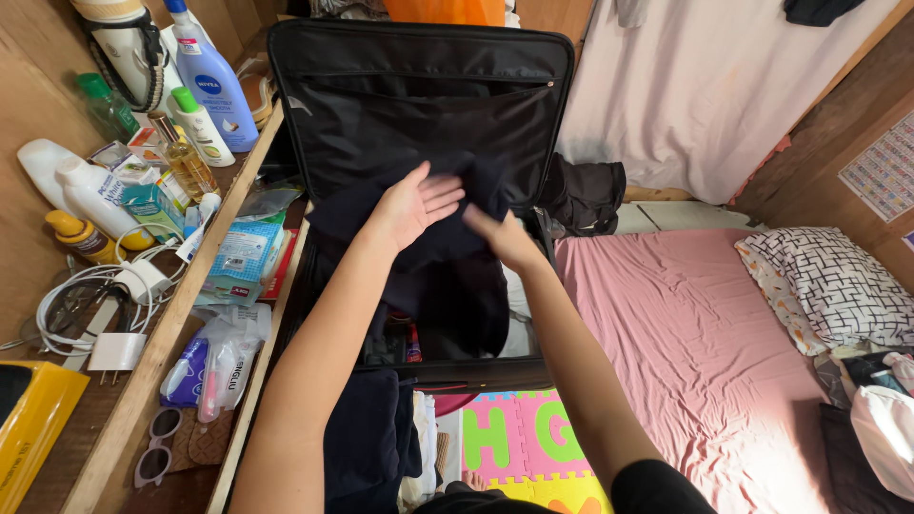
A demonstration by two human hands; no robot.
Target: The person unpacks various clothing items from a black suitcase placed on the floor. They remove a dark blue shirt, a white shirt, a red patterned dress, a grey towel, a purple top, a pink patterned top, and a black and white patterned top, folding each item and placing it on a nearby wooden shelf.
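- suitcase [419, 86] is black, with a dark navy garment [447, 276] in it
- bedsheet [705, 352] is pink
- pillow [838, 286] is white with a black geometric line pattern
- foam mat [519, 443] has pink and yellow tiles with green letters
- lotion bottle [217, 86] is pale blue

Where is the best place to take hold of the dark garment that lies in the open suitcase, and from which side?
Probably its upper edge, coming from above at the near side. The dark garment lies spread loosely over the contents of the open suitcase, and the left hand and right hand already rest on that upper part, so loose cloth there could be pinched. Its lower end hangs out of easy sight.
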